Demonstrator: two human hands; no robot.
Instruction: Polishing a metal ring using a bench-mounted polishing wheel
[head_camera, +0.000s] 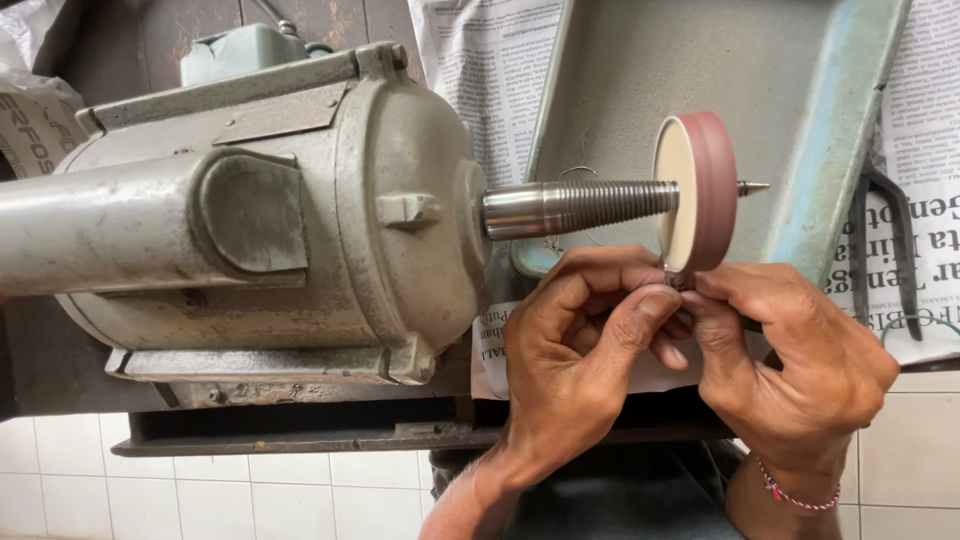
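Workpiece, tiny and mostly hidden, sits pinched between my left hand and right hand fingertips against the reddish wheel underside. I judge it stiff, light, easily dropped; grip both ends.

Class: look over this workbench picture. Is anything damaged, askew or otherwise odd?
Nothing stands out. The reddish-brown sanding wheel sits square on the threaded steel spindle; both hands, left and right, pinch something small beneath it.

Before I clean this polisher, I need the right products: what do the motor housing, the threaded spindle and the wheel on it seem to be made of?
Motor housing: likely cast metal, dull grey, scuffed. Threaded spindle: bright steel, shiny. Wheel: cream face, matte reddish-brown abrasive-looking rim, uncertain.
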